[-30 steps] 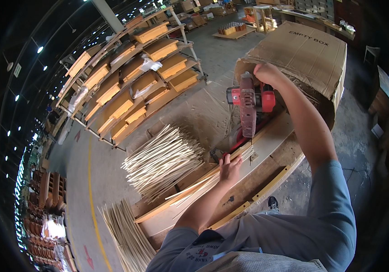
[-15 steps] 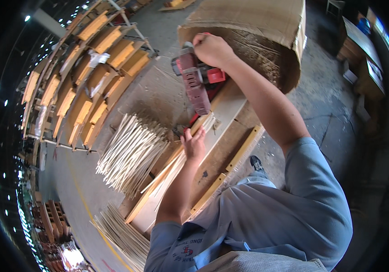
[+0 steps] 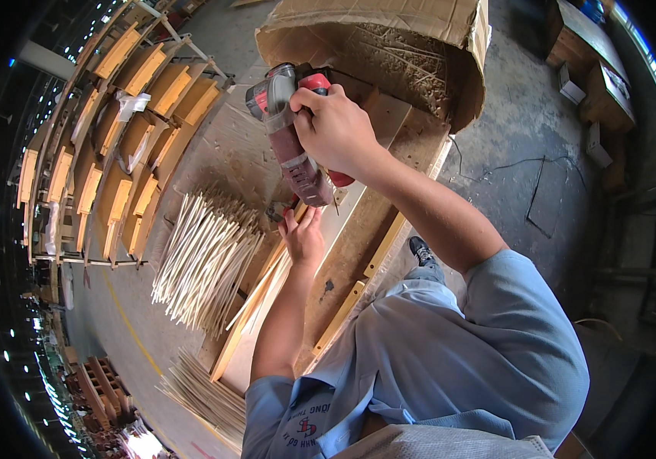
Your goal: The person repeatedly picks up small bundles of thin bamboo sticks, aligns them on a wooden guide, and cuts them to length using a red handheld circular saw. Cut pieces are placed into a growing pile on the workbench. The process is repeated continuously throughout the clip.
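My right hand (image 3: 336, 130) grips the red-and-grey handle of a belt sander (image 3: 290, 153). Its worn brown belt slants down over the workbench (image 3: 328, 268), and its lower end is close to my left fingertips. My left hand (image 3: 305, 243) presses its fingers on the far ends of several thin wooden sticks (image 3: 268, 284), which lie side by side along a wooden guide strip. The sander partly hides those far ends, so I cannot tell whether the belt touches them.
Left of the bench is a large pile of pale sticks (image 3: 206, 264); another bundle (image 3: 202, 394) lies nearer. A cardboard box (image 3: 374, 17) with dust and scraps stands beyond the sander. A rack of wooden parts (image 3: 118, 153) is at the left, and a cable (image 3: 511, 164) crosses the floor.
The head view has shifted. My right hand has brought the belt sander nearer and lower, over the stick ends by my left hand, which stays on the sticks.
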{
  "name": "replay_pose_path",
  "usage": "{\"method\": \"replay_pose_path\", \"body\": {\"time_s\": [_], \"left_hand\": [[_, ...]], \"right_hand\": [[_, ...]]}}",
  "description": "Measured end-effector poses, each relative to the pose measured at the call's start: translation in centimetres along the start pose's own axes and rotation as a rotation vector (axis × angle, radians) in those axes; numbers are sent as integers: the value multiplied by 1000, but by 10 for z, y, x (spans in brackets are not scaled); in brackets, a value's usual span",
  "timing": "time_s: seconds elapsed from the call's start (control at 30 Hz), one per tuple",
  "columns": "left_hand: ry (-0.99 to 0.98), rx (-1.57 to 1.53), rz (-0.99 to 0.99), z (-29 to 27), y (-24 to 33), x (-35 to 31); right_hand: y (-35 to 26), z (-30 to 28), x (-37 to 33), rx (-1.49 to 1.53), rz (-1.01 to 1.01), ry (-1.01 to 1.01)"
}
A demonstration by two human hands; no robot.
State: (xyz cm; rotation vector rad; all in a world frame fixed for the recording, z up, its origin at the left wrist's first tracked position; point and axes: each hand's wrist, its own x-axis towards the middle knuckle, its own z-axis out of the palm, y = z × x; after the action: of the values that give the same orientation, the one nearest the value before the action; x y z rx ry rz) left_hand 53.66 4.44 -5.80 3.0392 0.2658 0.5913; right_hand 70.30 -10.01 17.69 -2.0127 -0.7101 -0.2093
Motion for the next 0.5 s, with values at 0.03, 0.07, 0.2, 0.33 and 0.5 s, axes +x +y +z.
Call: {"method": "replay_pose_path", "body": {"time_s": [0.03, 0.07, 0.2, 0.33, 0.5], "left_hand": [[2, 0, -5, 0, 0, 0], [-2, 5, -4, 0, 0, 0], [-9, 0, 20, -7, 4, 3], [-4, 4, 24, -9, 4, 4], [-31, 19, 8, -9, 4, 3]], "right_hand": [[0, 0, -4, -1, -2, 0], [1, 0, -7, -3, -5, 1], [8, 3, -17, 6, -20, 7], [10, 6, -25, 10, -24, 35], [16, 12, -28, 31, -88, 96]]}}
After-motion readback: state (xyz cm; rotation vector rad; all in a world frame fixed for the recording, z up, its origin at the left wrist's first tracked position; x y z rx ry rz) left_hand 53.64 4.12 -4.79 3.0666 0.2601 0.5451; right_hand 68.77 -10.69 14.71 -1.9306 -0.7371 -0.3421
